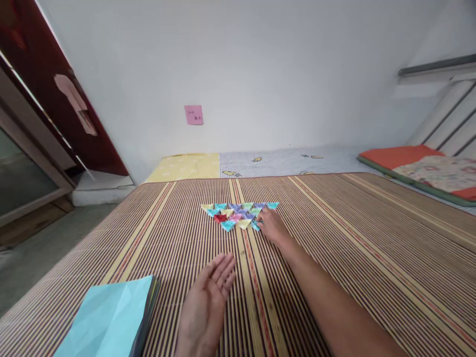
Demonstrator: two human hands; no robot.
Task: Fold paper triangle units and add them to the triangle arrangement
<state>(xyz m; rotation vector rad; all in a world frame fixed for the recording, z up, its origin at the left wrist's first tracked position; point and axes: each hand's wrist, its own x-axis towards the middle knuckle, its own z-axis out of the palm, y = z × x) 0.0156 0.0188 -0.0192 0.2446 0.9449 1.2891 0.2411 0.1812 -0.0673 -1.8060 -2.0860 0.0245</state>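
Several small folded paper triangles, among them a red one (220, 218), a pale yellow one (244, 224) and a light blue one (228, 226), lie in staggered rows on the striped mat. My right hand (274, 227) reaches to the right end of the front row, its fingers closed on a blue folded paper triangle (255, 225) that they partly cover. Nearer to me, my left hand (210, 297) is held palm up with its fingers stretched out and nothing in it. A stack of paper (107, 317) with a light blue top sheet sits to its left.
The striped bamboo mat (353, 248) covers the bed. Behind it runs a patterned sheet (275, 162) along the white wall, where a pink note (194, 115) is stuck. Folded bedding (427, 166) lies at the back right. A dark red door (85, 109) stands at the left.
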